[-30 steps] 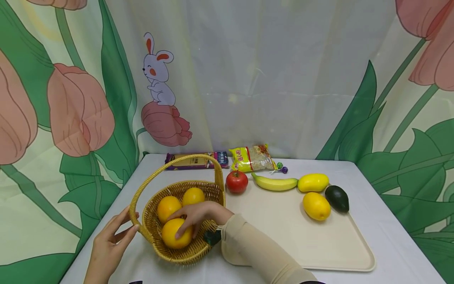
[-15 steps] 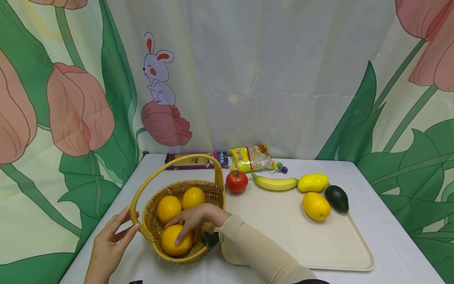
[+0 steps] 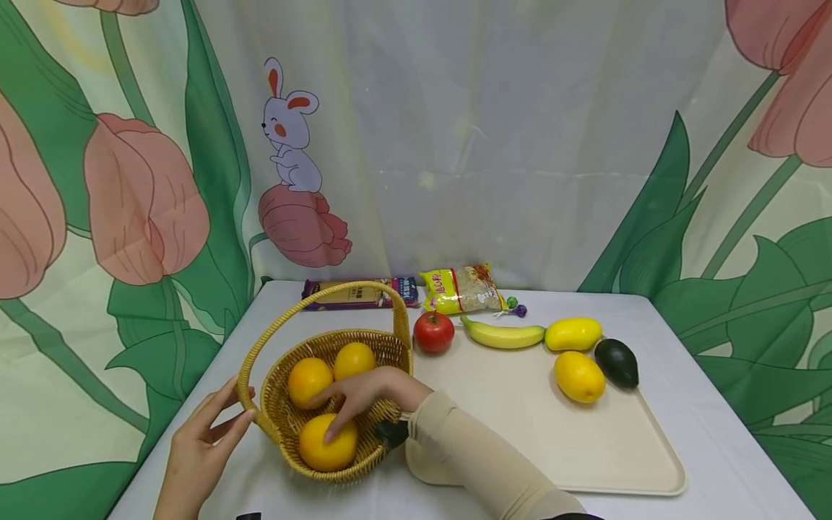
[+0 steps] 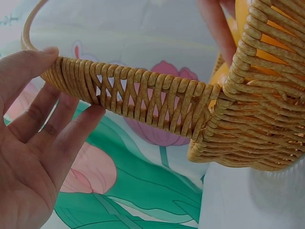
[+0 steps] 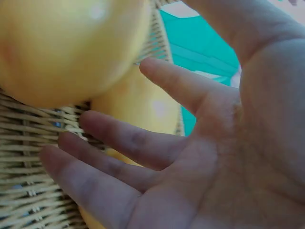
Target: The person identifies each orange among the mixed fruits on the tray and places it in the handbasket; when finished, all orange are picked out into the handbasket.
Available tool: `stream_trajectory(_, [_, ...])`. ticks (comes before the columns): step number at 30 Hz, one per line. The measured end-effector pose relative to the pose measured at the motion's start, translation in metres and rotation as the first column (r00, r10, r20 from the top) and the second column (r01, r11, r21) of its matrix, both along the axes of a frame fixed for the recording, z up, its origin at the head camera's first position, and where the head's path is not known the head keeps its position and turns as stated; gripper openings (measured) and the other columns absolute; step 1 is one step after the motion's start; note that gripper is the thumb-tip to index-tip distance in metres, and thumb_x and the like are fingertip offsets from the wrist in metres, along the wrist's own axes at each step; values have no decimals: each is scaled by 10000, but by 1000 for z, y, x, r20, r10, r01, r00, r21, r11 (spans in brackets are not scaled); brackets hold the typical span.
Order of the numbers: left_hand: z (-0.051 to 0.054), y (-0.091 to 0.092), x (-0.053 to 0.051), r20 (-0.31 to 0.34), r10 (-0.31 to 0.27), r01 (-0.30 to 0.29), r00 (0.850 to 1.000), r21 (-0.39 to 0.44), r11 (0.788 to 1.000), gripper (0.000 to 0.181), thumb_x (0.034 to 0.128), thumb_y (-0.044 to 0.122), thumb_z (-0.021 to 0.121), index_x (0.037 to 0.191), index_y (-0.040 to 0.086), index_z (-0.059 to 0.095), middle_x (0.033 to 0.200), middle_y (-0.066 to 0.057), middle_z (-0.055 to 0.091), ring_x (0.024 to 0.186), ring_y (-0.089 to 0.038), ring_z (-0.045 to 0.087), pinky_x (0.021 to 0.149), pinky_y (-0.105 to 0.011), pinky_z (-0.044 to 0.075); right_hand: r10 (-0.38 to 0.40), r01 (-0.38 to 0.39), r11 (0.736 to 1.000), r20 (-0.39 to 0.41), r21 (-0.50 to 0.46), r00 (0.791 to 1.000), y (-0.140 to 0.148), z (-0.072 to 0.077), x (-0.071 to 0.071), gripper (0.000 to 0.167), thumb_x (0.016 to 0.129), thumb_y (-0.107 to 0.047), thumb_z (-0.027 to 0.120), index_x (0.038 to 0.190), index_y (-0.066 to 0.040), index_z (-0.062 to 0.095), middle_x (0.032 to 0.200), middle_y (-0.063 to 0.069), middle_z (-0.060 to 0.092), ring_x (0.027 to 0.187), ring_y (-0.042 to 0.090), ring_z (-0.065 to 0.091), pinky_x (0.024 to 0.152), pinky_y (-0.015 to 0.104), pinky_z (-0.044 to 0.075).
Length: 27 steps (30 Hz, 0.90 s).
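A woven basket [image 3: 377, 462] with a tall arched handle [image 4: 143, 95] stands at the left of the table. Three oranges lie in it: one in front [image 3: 321, 451], one at the left [image 3: 308, 381] and one at the back [image 3: 353, 359]. My left hand [image 3: 201, 448] pinches the handle's lower left part between thumb and fingers. Inside the basket my right hand [image 3: 364, 393] is spread between the oranges, its thumb over the front one. In the right wrist view the right hand's fingers [image 5: 138, 143] are extended, with nothing gripped in the palm.
A beige tray [image 3: 507, 433] is right of the basket. On or along it lie a tomato [image 3: 434, 333], a banana [image 3: 503, 335], a mango [image 3: 573, 334], a lemon [image 3: 580, 378] and an avocado [image 3: 616, 363]. Snack packets [image 3: 458, 290] and two lollipops [image 3: 516, 308] lie behind.
The front orange has shifted slightly toward the basket's front. My right hand has loosened from around it, its fingers now apart from it. The left hand stays at the handle.
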<state>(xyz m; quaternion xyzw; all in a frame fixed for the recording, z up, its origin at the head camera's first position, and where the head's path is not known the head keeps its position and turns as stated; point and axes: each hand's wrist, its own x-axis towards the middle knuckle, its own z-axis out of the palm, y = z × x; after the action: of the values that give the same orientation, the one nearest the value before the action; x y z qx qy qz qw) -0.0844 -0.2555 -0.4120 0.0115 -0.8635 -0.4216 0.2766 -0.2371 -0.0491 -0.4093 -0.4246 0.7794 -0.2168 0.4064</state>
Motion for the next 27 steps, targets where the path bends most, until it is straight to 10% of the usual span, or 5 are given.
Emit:
stream_trajectory(7, [0,0,0,8,4,-4,1000,8,1000,590,824,-1,690,1354,197,523,1039,305,543,991,170,511,727,-31,522,-56,56,997,1,-53,998,7,8,-4,609,850,-370,688,1404,-307,441,1289,65,547,1067,70,516,895,183,477])
stream_trajectory(27, [-2,0,0,5,4,-4,1000,-6,1000,594,820,-2,693,1354,195,523,1033,308,542,989,182,506,720,-14,510,-260,246,953,-63,-175,964,27,19,0,518,912,-493,548,1379,-278,486,1311,38,575,1194,148,537,999,302,489])
